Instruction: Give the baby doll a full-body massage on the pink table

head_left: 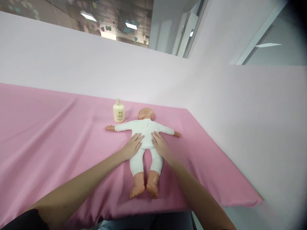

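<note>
A baby doll [145,127] in a white bodysuit lies on its back on a pink cloth [59,127], arms spread, bare feet toward me. My left hand [131,147] rests flat on the doll's left side at the waist, fingers apart. Laid flat on the other side of the waist is my right hand [161,145]. Neither hand grips anything.
A cream lotion bottle [118,111] stands upright just beyond the doll's outstretched arm, left of its head. The pink cloth covers a table whose right edge [227,166] runs diagonally. Pale pink partition walls [96,64] close in the back and right.
</note>
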`<state>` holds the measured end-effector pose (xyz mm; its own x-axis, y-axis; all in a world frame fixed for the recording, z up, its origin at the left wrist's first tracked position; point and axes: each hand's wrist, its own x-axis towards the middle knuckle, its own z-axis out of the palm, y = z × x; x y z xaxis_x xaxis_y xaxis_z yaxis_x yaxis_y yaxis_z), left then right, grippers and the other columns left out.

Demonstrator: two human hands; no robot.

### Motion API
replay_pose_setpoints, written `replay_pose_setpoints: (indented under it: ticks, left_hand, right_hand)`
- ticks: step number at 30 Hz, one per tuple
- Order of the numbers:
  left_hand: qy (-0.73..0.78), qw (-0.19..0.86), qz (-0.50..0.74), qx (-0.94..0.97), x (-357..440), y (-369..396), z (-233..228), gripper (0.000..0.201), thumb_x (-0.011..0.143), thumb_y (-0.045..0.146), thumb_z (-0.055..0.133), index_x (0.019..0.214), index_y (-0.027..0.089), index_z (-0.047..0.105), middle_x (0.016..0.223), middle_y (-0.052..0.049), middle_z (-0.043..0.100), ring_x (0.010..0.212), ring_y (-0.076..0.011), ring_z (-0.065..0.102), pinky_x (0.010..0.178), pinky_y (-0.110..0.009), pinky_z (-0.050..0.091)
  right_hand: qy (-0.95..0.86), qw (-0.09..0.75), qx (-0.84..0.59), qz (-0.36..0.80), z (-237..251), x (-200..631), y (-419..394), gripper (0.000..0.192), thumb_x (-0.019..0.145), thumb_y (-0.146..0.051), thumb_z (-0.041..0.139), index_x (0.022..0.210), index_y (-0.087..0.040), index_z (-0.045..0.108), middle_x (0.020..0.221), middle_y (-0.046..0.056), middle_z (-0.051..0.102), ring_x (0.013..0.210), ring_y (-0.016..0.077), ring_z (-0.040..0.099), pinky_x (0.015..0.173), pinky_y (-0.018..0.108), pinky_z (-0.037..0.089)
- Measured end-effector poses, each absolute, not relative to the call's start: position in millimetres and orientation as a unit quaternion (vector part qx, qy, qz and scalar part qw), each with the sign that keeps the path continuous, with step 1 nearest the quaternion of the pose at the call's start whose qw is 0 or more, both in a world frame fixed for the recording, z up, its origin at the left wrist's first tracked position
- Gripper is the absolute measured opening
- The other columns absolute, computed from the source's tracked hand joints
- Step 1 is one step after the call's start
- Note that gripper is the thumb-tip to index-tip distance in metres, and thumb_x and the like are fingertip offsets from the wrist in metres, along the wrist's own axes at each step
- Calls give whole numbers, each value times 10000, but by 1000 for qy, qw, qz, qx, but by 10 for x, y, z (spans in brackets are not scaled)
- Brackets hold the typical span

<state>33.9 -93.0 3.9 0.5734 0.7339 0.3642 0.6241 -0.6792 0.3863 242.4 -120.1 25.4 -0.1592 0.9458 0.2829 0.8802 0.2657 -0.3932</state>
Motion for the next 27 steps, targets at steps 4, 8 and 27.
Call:
replay_pose_setpoints:
  ticks: [4, 8, 27]
  left_hand:
    - [381, 153, 271, 870, 291, -945, 51, 420, 915, 179, 278, 1304, 153, 433, 1417, -115, 391, 1330, -213, 339, 1117, -420, 285]
    - [395, 158, 283, 860, 380, -884, 162, 396, 851, 91, 318, 1205, 125, 494, 1241, -126, 537, 1160, -212, 501, 1032, -393, 387]
    - [508, 111, 175, 836, 648, -271, 402, 394, 962, 287, 232, 1295, 157, 397, 999, -123, 673, 918, -249, 640, 782, -352, 439]
  right_hand:
    - [-727, 238, -643, 39, 310, 2383, -1257, 425, 915, -130, 286, 1278, -145, 506, 1348, 84, 504, 1270, 176, 429, 1058, 312, 355]
    - [-730, 212, -650, 14, 407, 2329, -1210, 445, 866, -42, 304, 1239, -133, 530, 1229, 116, 590, 1156, 196, 515, 980, 289, 395]
    - [-705, 124, -698, -8, 472, 2301, -432, 393, 972, -284, 261, 1076, -75, 577, 960, 179, 686, 883, 223, 636, 763, 289, 411]
